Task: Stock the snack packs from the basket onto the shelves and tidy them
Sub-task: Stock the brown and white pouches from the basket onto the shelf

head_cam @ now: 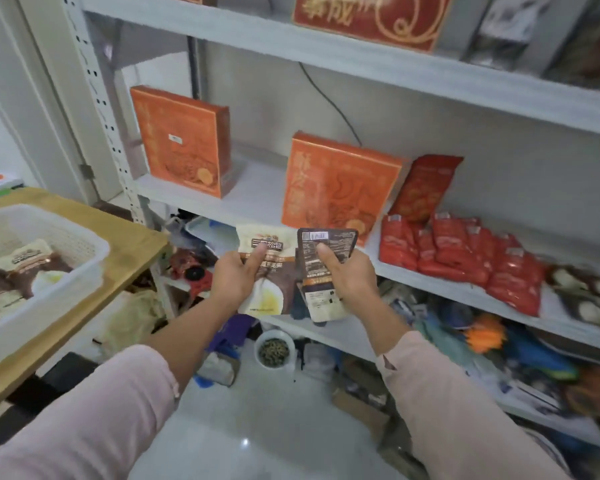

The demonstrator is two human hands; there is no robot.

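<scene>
Item one: a cream-and-brown flat foil snack pack (272, 242), printed face to the camera, centre of the frame; the left hand (236, 277) pinches it at its left edge, thumb laid across the front, fingers curled behind; item two: a dark brown flat snack pack (338, 240), label side showing, just right of the first and touching or overlapping its edge; the right hand (349, 277) grips it the same way, thumb on the front; both packs are upright, in front of the lip of the white metal middle shelf (253, 199); at left of the frame, a white perforated plastic basket (70, 225) on a pale wooden table (132, 233), well apart from the hands, holding further cream-and-brown packs (28, 258); on the shelf, two upright orange cardboard boxes (184, 140), then rows of red pouches (465, 258) at right.
</scene>
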